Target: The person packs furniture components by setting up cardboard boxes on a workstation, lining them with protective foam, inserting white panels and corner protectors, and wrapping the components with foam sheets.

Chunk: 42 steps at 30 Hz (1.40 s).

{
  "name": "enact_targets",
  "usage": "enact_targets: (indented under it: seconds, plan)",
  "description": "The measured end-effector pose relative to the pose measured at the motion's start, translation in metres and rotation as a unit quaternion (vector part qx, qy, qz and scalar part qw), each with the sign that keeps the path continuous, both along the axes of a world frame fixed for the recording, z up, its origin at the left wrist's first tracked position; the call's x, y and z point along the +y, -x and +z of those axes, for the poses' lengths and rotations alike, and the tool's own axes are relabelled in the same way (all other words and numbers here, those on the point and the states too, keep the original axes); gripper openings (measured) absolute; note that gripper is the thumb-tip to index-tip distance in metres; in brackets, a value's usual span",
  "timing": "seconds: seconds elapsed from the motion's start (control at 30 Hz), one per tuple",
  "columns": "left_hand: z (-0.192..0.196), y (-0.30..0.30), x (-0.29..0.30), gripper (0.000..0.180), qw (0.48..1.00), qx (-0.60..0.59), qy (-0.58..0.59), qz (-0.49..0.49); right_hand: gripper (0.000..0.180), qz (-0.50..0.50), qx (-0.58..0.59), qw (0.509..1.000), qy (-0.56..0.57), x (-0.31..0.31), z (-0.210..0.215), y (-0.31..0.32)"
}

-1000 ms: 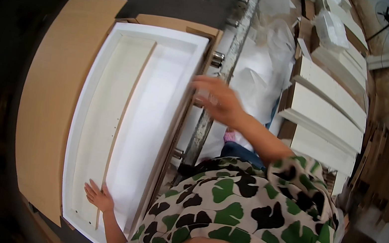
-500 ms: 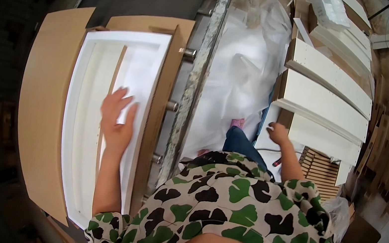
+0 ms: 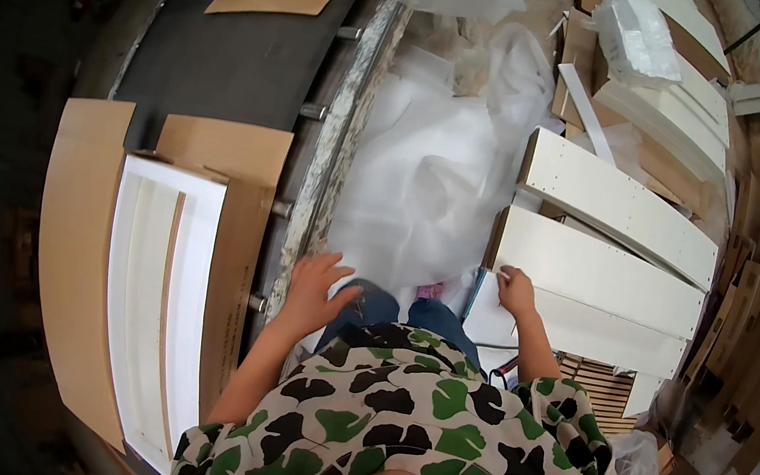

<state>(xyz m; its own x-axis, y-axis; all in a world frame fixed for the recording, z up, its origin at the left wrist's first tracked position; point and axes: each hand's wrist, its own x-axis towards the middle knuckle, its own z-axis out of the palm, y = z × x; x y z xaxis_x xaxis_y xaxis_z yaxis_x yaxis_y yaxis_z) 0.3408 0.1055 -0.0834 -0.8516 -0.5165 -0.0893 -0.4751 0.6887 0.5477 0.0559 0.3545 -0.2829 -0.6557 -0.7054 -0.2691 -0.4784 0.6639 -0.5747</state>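
My left hand (image 3: 318, 292) is in the air beside the metal rail of the roller conveyor, its fingers spread with nothing in them. Left of it, an open cardboard box (image 3: 235, 275) holds white panels and a white foam-like liner (image 3: 190, 278). My right hand (image 3: 516, 292) is closed, its fingertips at the near left corner of a white panel (image 3: 601, 269) in the stack. Whether it pinches the panel's edge or something small is hidden. Below that panel, another white panel (image 3: 597, 327) lies partly covered.
A black belt (image 3: 228, 67) runs on beyond the box, along a worn rail (image 3: 341, 133). White foam sheeting (image 3: 419, 175) is heaped between conveyor and panels. A plastic-wrapped bundle (image 3: 635, 40) lies at the far right. Brown slats (image 3: 598, 388) are near my right arm.
My left hand has left the box's inside and moved right, over the rail's near side. My right hand has come to the panel's corner. The view has turned, showing more of the far belt.
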Motion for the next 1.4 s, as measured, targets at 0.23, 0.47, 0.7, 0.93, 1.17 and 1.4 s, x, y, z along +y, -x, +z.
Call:
enact_targets:
  seconds: [0.23,0.47,0.7,0.93,1.17,1.4]
  plan:
    - [0.004,0.055,-0.032,0.032,0.996,-0.073,0.024,-0.038,0.027,-0.152,0.104,0.979,0.082,-0.024,-0.017,0.095]
    - [0.003,0.166,-0.142,0.029,0.995,0.019,0.097,-0.024,0.038,-0.198,0.126,0.971,0.047,-0.072,-0.016,0.173]
    - [-0.034,0.281,-0.271,0.025,0.974,0.141,0.177,-0.023,0.047,-0.254,0.052,0.955,-0.143,-0.1,-0.024,0.236]
    - [-0.02,0.386,-0.316,0.02,0.979,0.191,-0.024,-0.062,0.045,-0.238,-0.052,0.958,-0.149,-0.176,0.006,0.29]
    - [0.004,0.446,-0.299,0.02,0.966,0.182,-0.145,-0.112,0.039,-0.183,-0.054,0.969,-0.154,-0.227,0.017,0.354]
    - [-0.016,0.507,-0.329,0.019,0.965,0.157,-0.192,-0.08,0.027,-0.197,0.019,0.98,-0.01,-0.294,-0.006,0.501]
